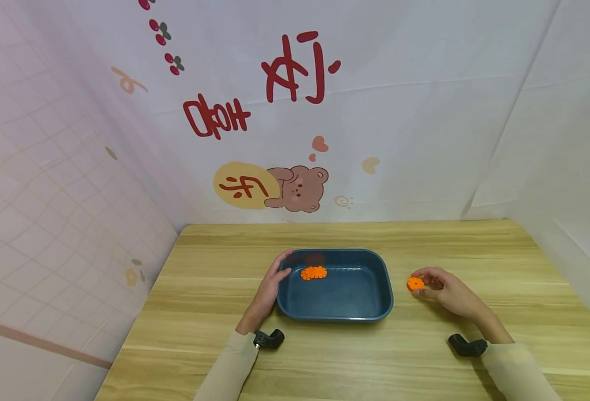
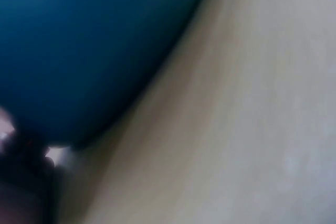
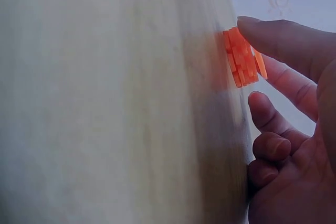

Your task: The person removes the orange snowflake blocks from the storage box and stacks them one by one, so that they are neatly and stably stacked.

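Observation:
A dark blue rectangular tray [image 1: 335,319] with rounded corners sits on the table, and two orange notched plastic discs [image 1: 315,272] lie side by side at its back left. My left hand [image 1: 270,287] holds the tray's left rim, thumb over the edge and fingers along the outside. To the right of the tray, my right hand [image 1: 447,291] pinches a small stack of orange notched discs [image 3: 241,59] between thumb and index finger. In the right wrist view several layers of the stack show, close over the table, and the other fingers curl loosely below. The left wrist view is blurred.
The light wood table [image 1: 215,267] runs back to a white cloth wall [image 1: 425,111] printed with a bear and red characters. Cloth also hangs along the left and right sides. A black wrist mount [image 1: 467,346] is strapped on each arm.

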Available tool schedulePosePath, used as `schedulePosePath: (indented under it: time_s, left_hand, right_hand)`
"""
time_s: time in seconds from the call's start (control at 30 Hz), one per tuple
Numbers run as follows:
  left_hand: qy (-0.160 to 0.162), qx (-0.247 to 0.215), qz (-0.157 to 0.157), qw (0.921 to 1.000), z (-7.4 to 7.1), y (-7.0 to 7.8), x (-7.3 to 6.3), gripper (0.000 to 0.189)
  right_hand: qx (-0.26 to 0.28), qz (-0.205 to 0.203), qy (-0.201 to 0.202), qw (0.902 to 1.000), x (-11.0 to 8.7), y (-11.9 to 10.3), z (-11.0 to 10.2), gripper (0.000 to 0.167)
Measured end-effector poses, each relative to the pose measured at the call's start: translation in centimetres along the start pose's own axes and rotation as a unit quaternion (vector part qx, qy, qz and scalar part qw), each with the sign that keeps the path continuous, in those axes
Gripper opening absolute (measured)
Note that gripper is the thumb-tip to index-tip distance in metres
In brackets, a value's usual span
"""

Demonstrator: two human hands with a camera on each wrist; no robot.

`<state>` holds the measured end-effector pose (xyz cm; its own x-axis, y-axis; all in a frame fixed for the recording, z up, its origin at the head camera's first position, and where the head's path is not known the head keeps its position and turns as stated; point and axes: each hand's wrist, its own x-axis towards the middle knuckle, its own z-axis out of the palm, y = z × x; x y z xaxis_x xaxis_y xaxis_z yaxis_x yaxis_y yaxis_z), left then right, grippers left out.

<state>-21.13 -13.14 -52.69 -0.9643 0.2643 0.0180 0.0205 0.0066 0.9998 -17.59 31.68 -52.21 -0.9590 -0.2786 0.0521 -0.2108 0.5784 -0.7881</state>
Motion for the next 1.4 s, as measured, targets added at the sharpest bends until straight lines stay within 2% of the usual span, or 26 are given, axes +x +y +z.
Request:
schedulePosePath:
  time_s: [0.2, 0.53, 0.97, 1.2, 1.4]
  left_hand:
    - [0.002, 0.001, 0.002, 1.0000, 0.0, 0.0, 0.0, 0.047]
    - [0.003, 0.003, 0.005, 1.0000, -0.1, -0.1, 0.0, 0.047]
    - [0.002, 0.003, 0.008, 1.0000, -0.1, 0.0, 0.1, 0.046]
    - [0.000, -0.001, 0.007, 1.0000, 0.1, 0.2, 0.0, 0.047]
    - [0.001, 0.000, 0.007, 1.0000, 0.1, 0.1, 0.0, 0.046]
  right_hand:
    - [-0.016, -0.003, 0.003, 0.9999, 0.2, 0.1, 0.0, 0.033]
    - [-0.013, -0.006, 0.001, 0.9999, 0.2, 0.0, 0.1, 0.031]
    - [0.003, -0.021, -0.018, 0.9996, 1.0, -0.4, -0.8, 0.039]
    - [0.010, -0.023, -0.022, 0.9994, 2.4, -2.3, -1.3, 0.037]
    - [-0.004, -0.037, -0.019, 0.9991, 4.8, -5.4, -1.2, 0.033]
